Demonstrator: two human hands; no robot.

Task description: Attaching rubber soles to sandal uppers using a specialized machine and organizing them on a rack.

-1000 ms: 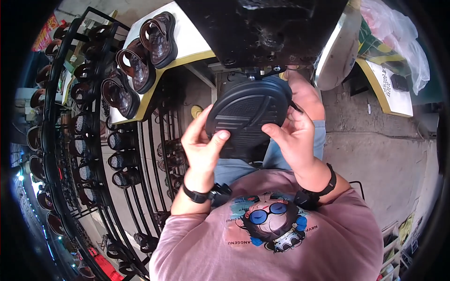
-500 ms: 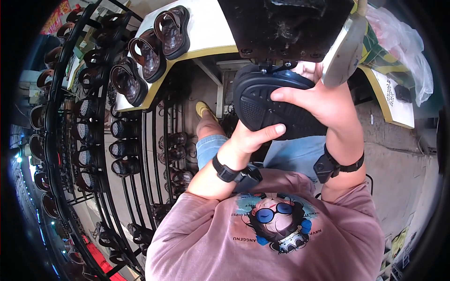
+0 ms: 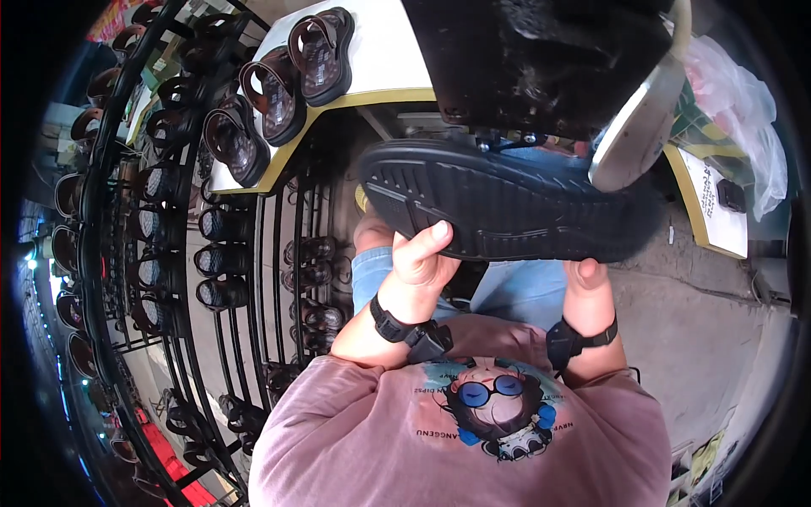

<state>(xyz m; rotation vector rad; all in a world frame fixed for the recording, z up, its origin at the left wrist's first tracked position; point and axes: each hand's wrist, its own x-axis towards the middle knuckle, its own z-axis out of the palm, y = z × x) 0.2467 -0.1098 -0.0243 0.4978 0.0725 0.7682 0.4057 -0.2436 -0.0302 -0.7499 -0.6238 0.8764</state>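
A black sandal [image 3: 507, 203] is held sideways in front of me, its ridged outsole facing me. Its upper edge sits against the underside of a dark machine head [image 3: 541, 68]. My left hand [image 3: 425, 255] grips the left part of the lower edge, thumb on the sole and fingers out of sight behind. At the right part of that edge, the thumb of my right hand [image 3: 586, 277] shows, while its fingers are hidden behind the sandal. The upper is mostly hidden from me.
Three brown strap sandals [image 3: 274, 93] stand on a white table [image 3: 384, 59] with a yellow edge. A black rack [image 3: 118, 237] full of sandals fills the left. At the right, a metal disc [image 3: 638, 127] hangs beside the machine, near a clear plastic bag [image 3: 735, 110].
The sandal has turned from slanting away to lying lengthwise across my view. My right hand has shifted from the face of the sole down to its lower edge. The left keeps its grip.
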